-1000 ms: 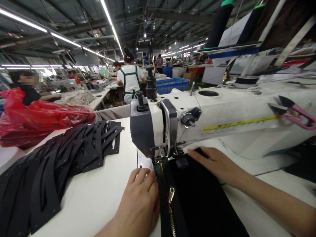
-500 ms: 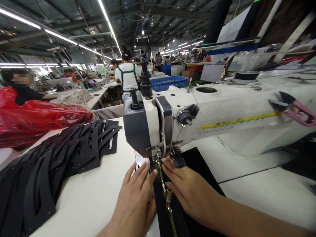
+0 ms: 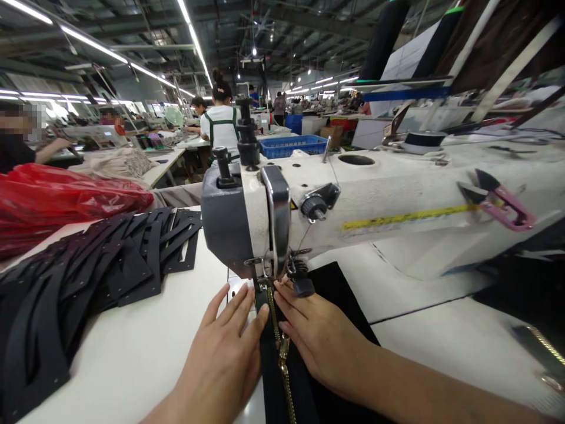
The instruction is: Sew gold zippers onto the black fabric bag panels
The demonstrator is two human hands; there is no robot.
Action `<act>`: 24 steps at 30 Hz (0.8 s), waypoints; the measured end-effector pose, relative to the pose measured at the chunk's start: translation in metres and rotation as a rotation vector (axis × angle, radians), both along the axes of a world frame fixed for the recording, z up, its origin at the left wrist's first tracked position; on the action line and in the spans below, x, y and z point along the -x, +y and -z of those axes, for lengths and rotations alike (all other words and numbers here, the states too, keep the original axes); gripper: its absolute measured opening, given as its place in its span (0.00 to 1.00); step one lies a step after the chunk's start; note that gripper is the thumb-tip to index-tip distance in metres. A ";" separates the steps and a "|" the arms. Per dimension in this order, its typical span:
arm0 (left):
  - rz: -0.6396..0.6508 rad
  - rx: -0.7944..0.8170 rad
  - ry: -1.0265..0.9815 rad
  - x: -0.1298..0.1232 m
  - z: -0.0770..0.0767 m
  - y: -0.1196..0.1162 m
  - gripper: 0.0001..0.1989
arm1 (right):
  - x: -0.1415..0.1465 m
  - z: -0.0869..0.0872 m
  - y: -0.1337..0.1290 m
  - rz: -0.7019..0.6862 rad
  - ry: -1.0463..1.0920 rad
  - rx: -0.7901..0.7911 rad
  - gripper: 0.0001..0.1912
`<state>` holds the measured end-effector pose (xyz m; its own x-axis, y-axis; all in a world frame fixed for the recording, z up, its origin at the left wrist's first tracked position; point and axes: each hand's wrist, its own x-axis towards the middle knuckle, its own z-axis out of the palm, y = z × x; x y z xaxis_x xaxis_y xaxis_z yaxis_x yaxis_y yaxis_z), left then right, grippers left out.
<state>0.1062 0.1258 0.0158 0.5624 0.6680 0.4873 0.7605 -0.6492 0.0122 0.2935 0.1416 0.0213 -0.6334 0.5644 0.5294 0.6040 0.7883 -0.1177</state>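
Observation:
A black zipper tape with gold teeth [image 3: 273, 312] runs under the presser foot of a white sewing machine [image 3: 260, 229]. Its gold slider [image 3: 283, 348] sits a short way below the foot, between my hands. My left hand [image 3: 225, 347] is open, fingers spread, with the thumb touching the tape's left edge. On the other side, my right hand [image 3: 326, 335] lies with outstretched fingers on the tape and black fabric [image 3: 342, 294], fingertips close to the foot. Part of the fabric is hidden under my right hand and forearm.
Black cut pieces [image 3: 110, 253] are heaped at the left, in front of a red plastic bag [image 3: 66, 197]. Pink-handled snips [image 3: 507, 206] rest against the machine arm above a yellow measuring tape [image 3: 410, 218]. Another zipper [image 3: 547, 347] lies at far right. Several people work beyond.
The view has swung slightly right, so the machine and hands appear further left and another zipper shows at the right edge. Both hands keep their places beside the presser foot.

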 end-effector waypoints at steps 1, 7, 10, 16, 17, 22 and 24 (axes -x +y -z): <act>0.002 0.005 0.000 0.000 -0.001 0.000 0.20 | 0.000 0.000 0.000 -0.001 0.002 -0.006 0.20; -0.003 0.045 0.047 -0.005 -0.012 0.000 0.20 | -0.001 -0.001 0.002 -0.036 0.013 -0.041 0.20; -0.019 0.033 0.033 -0.006 -0.013 0.000 0.19 | 0.001 0.001 0.006 -0.026 0.026 -0.021 0.20; -0.024 0.074 0.067 -0.004 -0.016 0.005 0.22 | 0.001 0.003 0.015 -0.039 0.080 0.044 0.19; -0.029 0.078 0.064 -0.004 -0.017 0.005 0.21 | 0.001 0.002 0.014 -0.047 0.086 0.064 0.18; 0.070 0.018 0.006 0.000 -0.016 -0.003 0.16 | -0.003 -0.007 -0.009 -0.060 0.075 0.115 0.14; 0.165 -0.020 -0.006 0.003 -0.014 -0.009 0.14 | -0.003 -0.009 -0.025 -0.025 0.106 0.066 0.11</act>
